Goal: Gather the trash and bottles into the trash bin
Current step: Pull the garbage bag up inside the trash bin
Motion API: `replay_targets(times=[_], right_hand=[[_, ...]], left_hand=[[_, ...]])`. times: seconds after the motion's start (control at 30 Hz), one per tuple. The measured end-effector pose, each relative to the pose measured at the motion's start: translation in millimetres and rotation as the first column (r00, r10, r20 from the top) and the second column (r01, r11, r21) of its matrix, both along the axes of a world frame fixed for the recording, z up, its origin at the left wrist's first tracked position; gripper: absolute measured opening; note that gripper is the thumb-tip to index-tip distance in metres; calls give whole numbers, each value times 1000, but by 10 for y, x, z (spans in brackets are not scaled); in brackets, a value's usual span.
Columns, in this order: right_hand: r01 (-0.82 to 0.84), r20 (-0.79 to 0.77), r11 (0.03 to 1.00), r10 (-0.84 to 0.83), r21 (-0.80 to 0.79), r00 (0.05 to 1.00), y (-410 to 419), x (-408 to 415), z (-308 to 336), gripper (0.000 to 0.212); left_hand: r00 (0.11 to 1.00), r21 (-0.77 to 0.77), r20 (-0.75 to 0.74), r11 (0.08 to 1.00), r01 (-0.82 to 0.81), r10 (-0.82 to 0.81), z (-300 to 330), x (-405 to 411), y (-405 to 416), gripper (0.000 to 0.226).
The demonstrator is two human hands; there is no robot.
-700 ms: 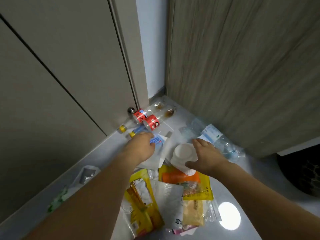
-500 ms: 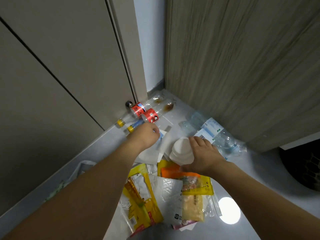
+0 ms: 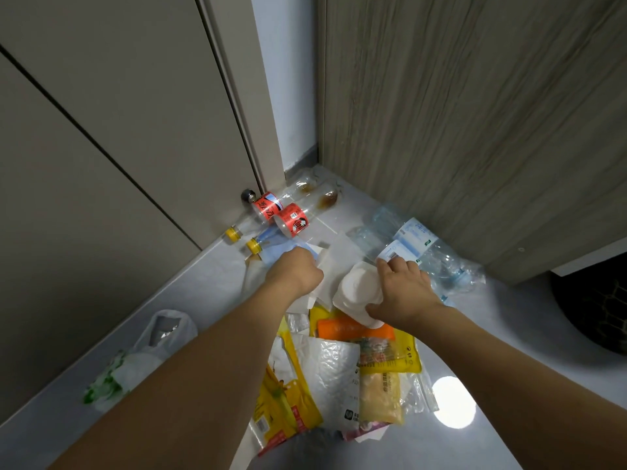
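Trash lies scattered on the grey floor in a corner. My right hand (image 3: 403,290) is closed around a white plastic cup (image 3: 356,290) lying on its side. My left hand (image 3: 295,271) presses down on white paper wrappers (image 3: 334,262) and a blue packet (image 3: 276,254), fingers curled into them. Two red-labelled bottles (image 3: 288,215) with yellow caps lie by the door. Crushed clear water bottles (image 3: 424,252) rest against the wooden panel. Yellow and orange snack packets (image 3: 383,361) sit between my forearms. The dark trash bin (image 3: 597,310) shows at the right edge.
A crumpled white and green plastic bag (image 3: 142,357) lies at the left along the beige cabinet. A round doorstop (image 3: 247,195) sits at the door's base. Wooden panelling closes the right side. A ceiling light reflects on the floor (image 3: 453,401).
My right hand has closed further round the white cup and tipped it. My left hand has settled onto the paper wrappers. The camera has shifted slightly.
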State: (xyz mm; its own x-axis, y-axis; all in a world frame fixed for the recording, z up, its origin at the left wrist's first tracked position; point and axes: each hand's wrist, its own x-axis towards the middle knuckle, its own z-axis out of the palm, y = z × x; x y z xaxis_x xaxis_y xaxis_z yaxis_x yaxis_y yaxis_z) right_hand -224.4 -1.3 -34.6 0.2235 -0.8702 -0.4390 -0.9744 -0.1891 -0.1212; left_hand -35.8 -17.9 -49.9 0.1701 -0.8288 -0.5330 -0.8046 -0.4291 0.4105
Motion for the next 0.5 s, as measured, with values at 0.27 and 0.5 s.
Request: replay_targets(times=[0.27, 0.5], right_hand=[[395, 316, 869, -480, 298, 818, -92, 72, -71, 33], [516, 400, 760, -648, 395, 648, -128, 153, 118, 24]], left_hand=[[936, -90, -304, 973, -212, 176, 234, 162, 151, 26], [777, -44, -541, 912, -408, 322, 475, 456, 283, 16]])
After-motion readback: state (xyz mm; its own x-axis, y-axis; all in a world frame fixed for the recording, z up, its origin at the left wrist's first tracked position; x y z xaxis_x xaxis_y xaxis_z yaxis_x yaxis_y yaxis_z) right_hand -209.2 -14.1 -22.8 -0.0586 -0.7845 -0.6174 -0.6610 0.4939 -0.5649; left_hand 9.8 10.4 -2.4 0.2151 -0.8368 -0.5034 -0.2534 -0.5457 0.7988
